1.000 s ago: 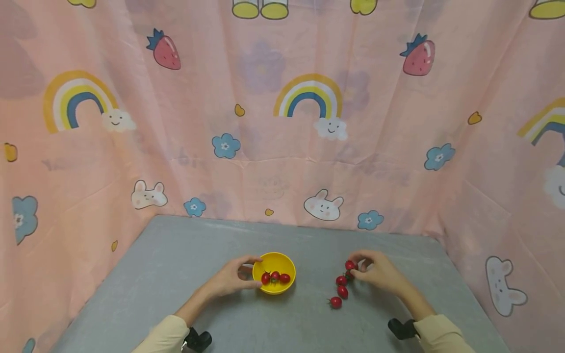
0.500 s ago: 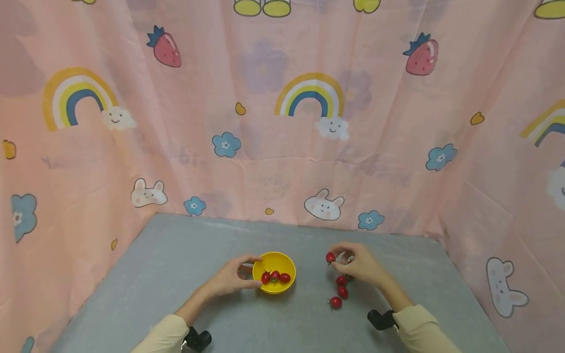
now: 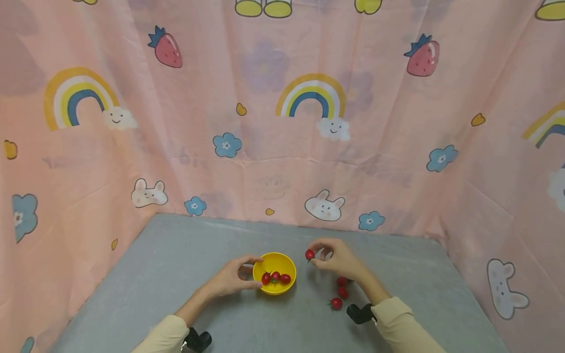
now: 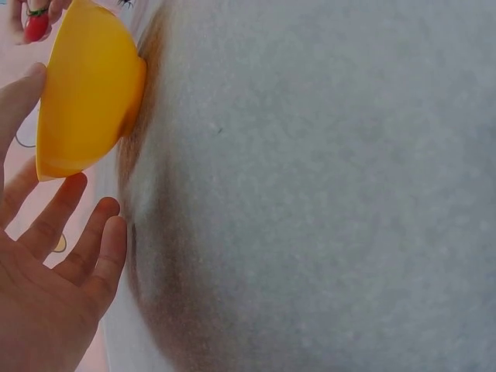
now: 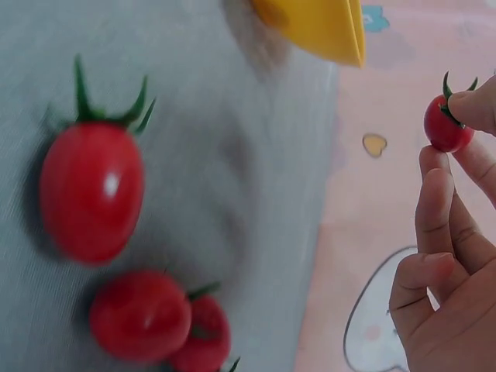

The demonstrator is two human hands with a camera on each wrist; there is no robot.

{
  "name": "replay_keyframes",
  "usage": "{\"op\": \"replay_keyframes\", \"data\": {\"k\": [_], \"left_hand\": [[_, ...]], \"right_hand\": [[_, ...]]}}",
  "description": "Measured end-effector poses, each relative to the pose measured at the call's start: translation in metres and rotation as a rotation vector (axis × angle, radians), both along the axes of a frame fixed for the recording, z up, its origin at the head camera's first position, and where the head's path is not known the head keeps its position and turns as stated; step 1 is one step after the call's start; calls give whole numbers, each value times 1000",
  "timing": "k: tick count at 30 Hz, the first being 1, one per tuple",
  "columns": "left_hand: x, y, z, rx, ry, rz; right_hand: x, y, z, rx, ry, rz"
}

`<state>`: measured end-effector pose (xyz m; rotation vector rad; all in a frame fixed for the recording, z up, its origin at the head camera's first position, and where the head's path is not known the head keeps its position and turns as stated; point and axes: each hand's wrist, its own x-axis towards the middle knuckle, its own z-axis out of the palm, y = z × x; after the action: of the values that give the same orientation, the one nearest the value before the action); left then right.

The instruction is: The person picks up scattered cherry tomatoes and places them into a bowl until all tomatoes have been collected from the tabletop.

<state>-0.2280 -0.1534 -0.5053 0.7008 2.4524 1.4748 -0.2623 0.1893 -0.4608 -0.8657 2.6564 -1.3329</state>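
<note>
My left hand (image 3: pixel 231 277) holds the yellow bowl (image 3: pixel 279 264) by its left side, thumb and fingers at the rim. In the left wrist view the bowl (image 4: pixel 89 93) sits on the table, between thumb and fingertips. Red cherry tomatoes (image 3: pixel 275 277) with green stems lie inside it. My right hand (image 3: pixel 337 259) pinches one cherry tomato (image 3: pixel 310 255) between thumb and fingertips, just right of the bowl and above the table. The right wrist view shows this tomato (image 5: pixel 447 128) with its green leaves by the thumb.
Several more cherry tomatoes (image 3: pixel 343 292) lie on the grey table (image 3: pixel 198 245) under and in front of my right forearm; the nearest tomato (image 3: pixel 336 304) lies slightly apart. A pink patterned curtain (image 3: pixel 265 171) encloses the back and sides. Both wrists wear black camera mounts (image 3: pixel 361 314).
My right hand has picked a cherry tomato from the back of the row and carried it left towards the bowl. The left hand and bowl have stayed in place.
</note>
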Motion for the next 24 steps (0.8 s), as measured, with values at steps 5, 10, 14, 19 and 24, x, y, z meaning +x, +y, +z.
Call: {"op": "replay_keyframes", "data": {"k": [5,10,14,19,24], "left_hand": [[0,-1,0,-2,0,-1],[0,-1,0,-7,-2,-2],[-1,-1,0,-15,-3,1],[-1,0,0,-14,-9,2],[-1,1,0,-15,-13,10]], "right_hand": [[-1,-15,1,-15,-5,44],[-3,-27,-2,-7,-14,77],[-4,-34,-6,-11,-28,105],[-3,-40,-7,-21,-51,139],[-2,-41,-8,-16,-76,145]]}}
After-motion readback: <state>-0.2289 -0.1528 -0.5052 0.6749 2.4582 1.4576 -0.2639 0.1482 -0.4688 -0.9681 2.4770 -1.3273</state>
